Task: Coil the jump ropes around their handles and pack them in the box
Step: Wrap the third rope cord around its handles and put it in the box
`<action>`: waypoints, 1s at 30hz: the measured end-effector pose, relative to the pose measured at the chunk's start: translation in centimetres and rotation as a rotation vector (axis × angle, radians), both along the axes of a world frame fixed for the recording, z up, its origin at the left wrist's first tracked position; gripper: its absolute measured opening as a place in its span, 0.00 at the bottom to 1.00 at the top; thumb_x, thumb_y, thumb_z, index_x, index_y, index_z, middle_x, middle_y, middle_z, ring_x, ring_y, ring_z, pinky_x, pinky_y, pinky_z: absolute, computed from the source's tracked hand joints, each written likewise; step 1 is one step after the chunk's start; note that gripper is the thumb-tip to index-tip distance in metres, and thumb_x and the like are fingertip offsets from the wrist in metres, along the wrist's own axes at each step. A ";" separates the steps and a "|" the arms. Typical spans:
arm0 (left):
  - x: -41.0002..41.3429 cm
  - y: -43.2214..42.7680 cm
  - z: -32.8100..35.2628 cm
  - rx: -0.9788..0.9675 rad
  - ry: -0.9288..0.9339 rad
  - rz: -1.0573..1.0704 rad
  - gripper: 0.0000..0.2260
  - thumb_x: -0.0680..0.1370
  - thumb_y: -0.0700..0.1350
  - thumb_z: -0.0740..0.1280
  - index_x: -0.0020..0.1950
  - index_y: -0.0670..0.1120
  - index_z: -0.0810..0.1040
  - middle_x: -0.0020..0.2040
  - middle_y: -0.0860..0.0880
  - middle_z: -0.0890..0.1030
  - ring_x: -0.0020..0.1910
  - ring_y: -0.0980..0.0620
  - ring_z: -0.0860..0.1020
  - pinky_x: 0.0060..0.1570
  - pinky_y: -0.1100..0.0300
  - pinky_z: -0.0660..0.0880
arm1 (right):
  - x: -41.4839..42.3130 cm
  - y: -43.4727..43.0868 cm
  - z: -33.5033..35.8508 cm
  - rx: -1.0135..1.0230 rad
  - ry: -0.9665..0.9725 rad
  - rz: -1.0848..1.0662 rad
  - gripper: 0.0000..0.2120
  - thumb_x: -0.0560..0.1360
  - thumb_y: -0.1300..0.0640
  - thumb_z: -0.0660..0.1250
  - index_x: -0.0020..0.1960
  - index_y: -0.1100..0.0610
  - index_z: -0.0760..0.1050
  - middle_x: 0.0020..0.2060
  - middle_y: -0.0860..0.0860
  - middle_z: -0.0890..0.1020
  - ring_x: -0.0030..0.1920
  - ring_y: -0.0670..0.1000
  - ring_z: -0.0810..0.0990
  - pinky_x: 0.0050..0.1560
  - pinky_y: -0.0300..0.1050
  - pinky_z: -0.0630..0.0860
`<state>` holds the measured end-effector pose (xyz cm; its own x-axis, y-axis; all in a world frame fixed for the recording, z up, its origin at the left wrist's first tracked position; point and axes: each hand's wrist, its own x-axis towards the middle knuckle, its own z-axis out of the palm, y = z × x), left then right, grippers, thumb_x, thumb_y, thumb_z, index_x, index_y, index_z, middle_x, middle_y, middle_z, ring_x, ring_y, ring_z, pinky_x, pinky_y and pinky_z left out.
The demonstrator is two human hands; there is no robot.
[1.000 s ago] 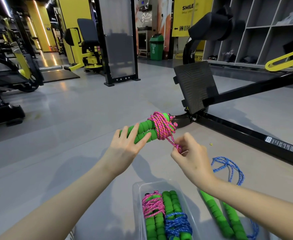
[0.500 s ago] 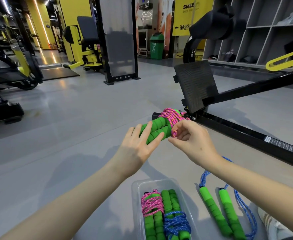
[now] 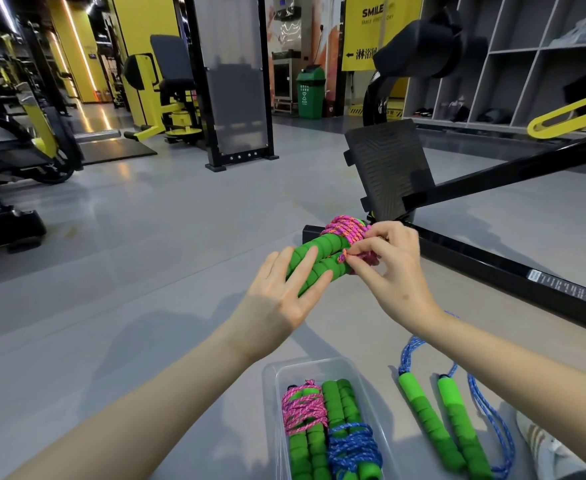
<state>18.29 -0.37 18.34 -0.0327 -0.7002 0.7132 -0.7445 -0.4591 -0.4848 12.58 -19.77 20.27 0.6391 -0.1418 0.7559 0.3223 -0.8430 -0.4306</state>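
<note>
Pink rope (image 3: 345, 230) coiled tight around paired green handles (image 3: 319, 261)

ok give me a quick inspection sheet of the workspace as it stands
surface: grey gym floor, bare around the work
job's things: pink jump rope coiled on its green handles, held up; clear plastic box holds one pink and one blue coiled rope; blue jump rope uncoiled on the floor right of the box
clutter: nothing seen
grips: left hand holds the handles; right hand pinches the pink rope end
cables: nothing seen
surroundings: black machine frame, green bin, shelving
</note>
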 end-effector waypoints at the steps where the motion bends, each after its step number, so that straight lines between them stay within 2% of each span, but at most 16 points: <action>1: 0.0 0.0 0.0 -0.005 0.000 -0.007 0.12 0.75 0.32 0.66 0.57 0.38 0.77 0.55 0.32 0.78 0.46 0.34 0.76 0.45 0.45 0.71 | 0.0 -0.1 0.0 0.032 0.000 0.000 0.06 0.71 0.54 0.69 0.42 0.56 0.81 0.50 0.46 0.71 0.55 0.46 0.63 0.57 0.43 0.62; 3: -0.2 -0.1 0.0 -0.014 0.002 -0.019 0.13 0.75 0.32 0.66 0.59 0.39 0.74 0.55 0.33 0.79 0.46 0.33 0.76 0.45 0.45 0.71 | 0.0 -0.1 0.2 0.115 0.028 0.023 0.05 0.71 0.54 0.71 0.41 0.56 0.80 0.54 0.47 0.70 0.58 0.43 0.61 0.60 0.39 0.60; 6: -0.4 -0.2 0.1 -0.028 -0.003 -0.034 0.13 0.75 0.32 0.66 0.59 0.39 0.74 0.55 0.33 0.79 0.46 0.33 0.77 0.45 0.45 0.71 | 0.2 0.1 0.5 0.255 0.063 0.078 0.05 0.71 0.60 0.72 0.44 0.58 0.76 0.56 0.47 0.69 0.63 0.47 0.64 0.61 0.37 0.60; 9: -0.4 -0.3 0.1 -0.027 -0.019 -0.054 0.15 0.73 0.31 0.68 0.58 0.39 0.73 0.54 0.34 0.80 0.47 0.32 0.77 0.45 0.44 0.72 | 0.4 0.0 0.6 0.321 0.099 0.126 0.17 0.71 0.61 0.72 0.58 0.57 0.71 0.56 0.42 0.67 0.67 0.48 0.64 0.63 0.42 0.64; 11: -0.3 -0.3 0.3 -0.031 -0.022 -0.066 0.14 0.74 0.31 0.68 0.58 0.38 0.74 0.54 0.34 0.80 0.47 0.32 0.77 0.44 0.44 0.73 | 0.5 -0.1 0.7 0.403 0.177 0.139 0.25 0.72 0.59 0.71 0.66 0.54 0.67 0.61 0.46 0.67 0.66 0.48 0.66 0.65 0.44 0.66; 12: -0.3 -0.3 0.4 -0.036 -0.024 -0.070 0.13 0.74 0.30 0.67 0.58 0.38 0.74 0.53 0.34 0.80 0.46 0.32 0.77 0.43 0.45 0.72 | 0.6 -0.1 0.8 0.424 0.204 0.129 0.25 0.72 0.57 0.71 0.67 0.54 0.67 0.61 0.48 0.68 0.64 0.48 0.68 0.65 0.45 0.68; 14: -0.5 -0.3 0.5 -0.040 -0.028 -0.075 0.12 0.75 0.30 0.66 0.57 0.38 0.74 0.53 0.34 0.80 0.46 0.32 0.77 0.43 0.44 0.73 | 0.7 0.0 0.8 0.411 0.197 0.068 0.21 0.71 0.57 0.72 0.63 0.55 0.71 0.57 0.49 0.71 0.59 0.47 0.71 0.61 0.40 0.70; 16: -0.8 -0.5 0.3 -0.029 -0.019 -0.085 0.12 0.75 0.31 0.66 0.57 0.38 0.74 0.53 0.33 0.80 0.47 0.31 0.77 0.44 0.44 0.73 | 0.7 0.4 0.9 0.403 0.146 -0.015 0.16 0.70 0.58 0.71 0.56 0.57 0.74 0.52 0.49 0.72 0.51 0.42 0.72 0.51 0.26 0.68; 17: -1.0 -0.7 0.2 -0.023 -0.013 -0.088 0.11 0.75 0.31 0.65 0.57 0.38 0.74 0.53 0.33 0.80 0.47 0.31 0.77 0.44 0.44 0.74 | 0.7 0.5 1.0 0.401 0.127 -0.049 0.13 0.70 0.59 0.70 0.54 0.57 0.74 0.51 0.50 0.72 0.48 0.39 0.71 0.46 0.23 0.65; 18: -1.2 -0.8 0.2 -0.019 -0.010 -0.087 0.11 0.76 0.31 0.64 0.57 0.38 0.74 0.53 0.33 0.80 0.47 0.31 0.78 0.44 0.44 0.74 | 0.7 0.6 1.1 0.390 0.115 -0.072 0.12 0.70 0.59 0.69 0.52 0.57 0.74 0.50 0.50 0.72 0.46 0.37 0.70 0.43 0.25 0.65; 20: -1.4 -0.9 0.3 -0.013 -0.014 -0.072 0.10 0.77 0.31 0.62 0.57 0.37 0.76 0.53 0.34 0.80 0.47 0.31 0.78 0.44 0.44 0.74 | 0.8 0.6 1.2 0.342 0.116 -0.096 0.10 0.70 0.59 0.67 0.51 0.57 0.72 0.49 0.49 0.71 0.44 0.35 0.70 0.43 0.35 0.66; 23: -1.5 -0.9 0.5 0.001 -0.019 -0.065 0.12 0.78 0.31 0.59 0.54 0.36 0.81 0.53 0.34 0.80 0.48 0.30 0.78 0.45 0.44 0.75 | 0.8 0.7 1.2 0.270 0.136 -0.158 0.10 0.72 0.59 0.64 0.52 0.58 0.70 0.50 0.49 0.69 0.42 0.45 0.71 0.43 0.44 0.66; 26: -2.1 -0.9 0.4 0.014 -0.018 -0.072 0.13 0.79 0.32 0.58 0.54 0.36 0.82 0.54 0.34 0.80 0.49 0.30 0.78 0.46 0.43 0.75 | 0.9 1.2 1.0 0.222 0.113 -0.261 0.07 0.73 0.60 0.61 0.49 0.60 0.67 0.50 0.53 0.70 0.43 0.58 0.74 0.42 0.52 0.72; 30: -2.3 -1.3 0.1 0.002 -0.003 -0.073 0.12 0.77 0.30 0.61 0.55 0.36 0.81 0.54 0.34 0.80 0.49 0.30 0.78 0.46 0.43 0.75 | 1.3 1.3 0.7 0.219 0.103 -0.368 0.06 0.73 0.59 0.58 0.49 0.60 0.67 0.51 0.55 0.71 0.46 0.60 0.74 0.42 0.53 0.71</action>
